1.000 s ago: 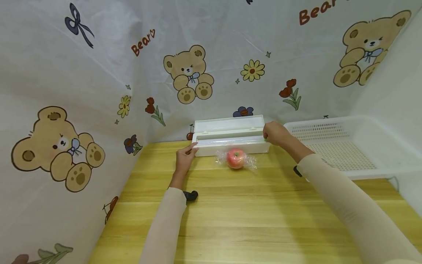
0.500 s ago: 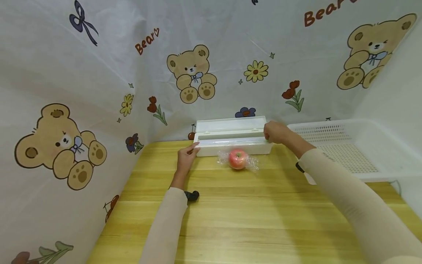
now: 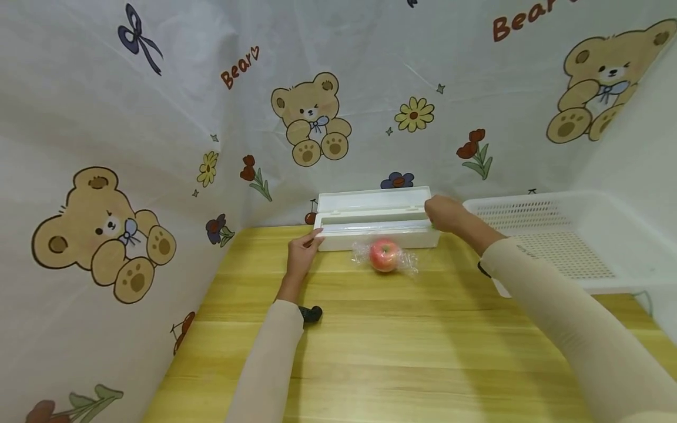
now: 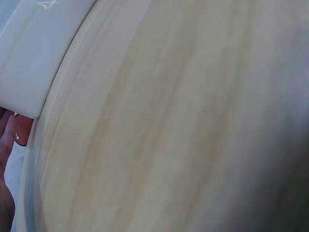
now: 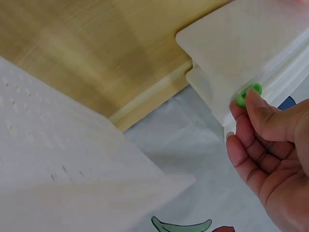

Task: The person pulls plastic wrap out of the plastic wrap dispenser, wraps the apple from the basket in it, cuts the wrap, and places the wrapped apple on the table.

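Observation:
A long white box (image 3: pixel 378 239) stands at the back of the table, lid (image 3: pixel 375 200) raised, with a roll of clear film (image 3: pixel 370 227) inside. My left hand (image 3: pixel 300 256) grips the box's left end by the corner; in the left wrist view only part of the hand (image 4: pixel 6 169) shows beside the box (image 4: pixel 31 53). At the other end, my right hand (image 3: pixel 446 214) pinches a small green piece (image 5: pixel 245 95) between thumb and finger, plain in the right wrist view, its other fingers curled below. In front of the box lies a red apple (image 3: pixel 384 255) in clear film.
To the right of the box stands a large white perforated basket (image 3: pixel 560 252), close to my right forearm. A wall covering with printed bears (image 3: pixel 317 126) rises behind and left of the wooden table (image 3: pixel 370 352).
The head view has shifted a little, so the scene sits slightly further right. My right hand is slightly further left against the box; my left hand keeps its place at the box's end.

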Motion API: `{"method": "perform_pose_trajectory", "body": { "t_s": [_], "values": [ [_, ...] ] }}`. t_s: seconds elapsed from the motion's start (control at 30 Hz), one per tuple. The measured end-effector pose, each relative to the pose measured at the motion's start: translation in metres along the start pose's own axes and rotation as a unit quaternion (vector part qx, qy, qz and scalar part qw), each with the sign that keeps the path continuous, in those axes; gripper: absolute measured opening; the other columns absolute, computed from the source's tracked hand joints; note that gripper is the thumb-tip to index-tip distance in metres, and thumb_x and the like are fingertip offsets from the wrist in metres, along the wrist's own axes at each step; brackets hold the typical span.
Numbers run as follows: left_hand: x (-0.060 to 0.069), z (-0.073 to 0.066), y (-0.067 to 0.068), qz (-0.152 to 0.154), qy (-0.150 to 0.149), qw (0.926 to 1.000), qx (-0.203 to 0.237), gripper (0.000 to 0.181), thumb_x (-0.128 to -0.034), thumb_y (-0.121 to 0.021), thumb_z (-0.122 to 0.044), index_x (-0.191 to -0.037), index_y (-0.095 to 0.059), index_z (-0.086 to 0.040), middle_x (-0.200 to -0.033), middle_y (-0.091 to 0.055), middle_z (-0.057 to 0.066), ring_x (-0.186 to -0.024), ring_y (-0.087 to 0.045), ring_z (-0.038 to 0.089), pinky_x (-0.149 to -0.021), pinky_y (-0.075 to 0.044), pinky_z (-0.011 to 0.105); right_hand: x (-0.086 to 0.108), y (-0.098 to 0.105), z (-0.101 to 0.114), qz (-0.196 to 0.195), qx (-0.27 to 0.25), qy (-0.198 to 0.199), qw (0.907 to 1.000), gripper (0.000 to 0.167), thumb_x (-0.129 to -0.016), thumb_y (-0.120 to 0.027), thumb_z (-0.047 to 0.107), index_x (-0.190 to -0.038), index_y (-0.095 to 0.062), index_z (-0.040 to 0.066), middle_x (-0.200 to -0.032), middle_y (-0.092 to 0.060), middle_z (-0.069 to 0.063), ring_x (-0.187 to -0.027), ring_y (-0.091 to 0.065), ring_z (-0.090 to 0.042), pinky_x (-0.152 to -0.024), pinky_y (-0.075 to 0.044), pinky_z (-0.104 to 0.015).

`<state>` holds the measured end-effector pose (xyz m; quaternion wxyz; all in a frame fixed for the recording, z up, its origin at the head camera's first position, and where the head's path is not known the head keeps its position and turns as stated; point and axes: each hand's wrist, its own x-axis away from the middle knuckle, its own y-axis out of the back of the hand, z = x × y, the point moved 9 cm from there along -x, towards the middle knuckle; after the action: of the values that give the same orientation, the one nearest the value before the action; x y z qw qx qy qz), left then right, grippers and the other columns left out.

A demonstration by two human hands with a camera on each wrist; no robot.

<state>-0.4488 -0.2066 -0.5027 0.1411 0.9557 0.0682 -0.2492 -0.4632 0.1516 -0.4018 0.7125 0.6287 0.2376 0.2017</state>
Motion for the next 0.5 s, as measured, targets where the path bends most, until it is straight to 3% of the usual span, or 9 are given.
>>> {"method": "perform_pose_trajectory", "body": {
  "t_s": [0.17, 0.3, 0.4, 0.5],
  "values": [
    [-0.004, -0.002, -0.003, -0.003, -0.007, 1.0000, -0.005, 0.027, -0.0929, -0.076, -0.018, -0.120, -0.077, -0.012, -0.117, -0.074, 0.007, -0.072, -0.063, 0.015, -0.067, -0.052, 0.017, 0.003, 0.006, -0.004, -0.006, -0.010, -0.034, 0.9994, 0.012, -0.085, -0.061, -0.008, -0.079, -0.055, 0.000, -0.070, -0.055, -0.010, -0.064, -0.051, -0.026, -0.058, -0.048, -0.040],
    [-0.006, -0.003, -0.003, -0.008, -0.013, 0.9999, -0.005, 0.027, -0.0927, -0.076, -0.017, -0.119, -0.077, -0.012, -0.116, -0.074, 0.008, -0.070, -0.060, 0.013, -0.065, -0.051, 0.017, 0.006, 0.009, -0.005, -0.017, -0.020, -0.044, 0.9987, 0.015, -0.083, -0.060, -0.010, -0.074, -0.056, 0.002, -0.067, -0.052, -0.006, -0.063, -0.048, -0.024, -0.058, -0.045, -0.037],
    [-0.004, -0.002, -0.002, -0.010, -0.015, 0.9997, -0.014, 0.027, -0.0933, -0.076, -0.018, -0.120, -0.077, -0.012, -0.117, -0.074, 0.009, -0.078, -0.064, 0.014, -0.071, -0.052, 0.018, 0.008, 0.007, -0.005, -0.018, -0.029, -0.052, 0.9980, 0.022, -0.082, -0.057, -0.012, -0.067, -0.054, 0.004, -0.062, -0.045, -0.003, -0.060, -0.041, -0.021, -0.055, -0.037, -0.034],
    [0.002, -0.001, 0.000, -0.010, -0.018, 0.9993, -0.030, 0.029, -0.0938, -0.075, -0.018, -0.122, -0.076, -0.011, -0.118, -0.073, 0.010, -0.089, -0.068, 0.017, -0.080, -0.055, 0.021, 0.011, 0.004, -0.006, -0.012, -0.044, -0.070, 0.9965, 0.018, -0.081, -0.058, -0.011, -0.068, -0.057, 0.002, -0.063, -0.047, -0.003, -0.061, -0.042, -0.021, -0.055, -0.037, -0.032]
  ]
}}
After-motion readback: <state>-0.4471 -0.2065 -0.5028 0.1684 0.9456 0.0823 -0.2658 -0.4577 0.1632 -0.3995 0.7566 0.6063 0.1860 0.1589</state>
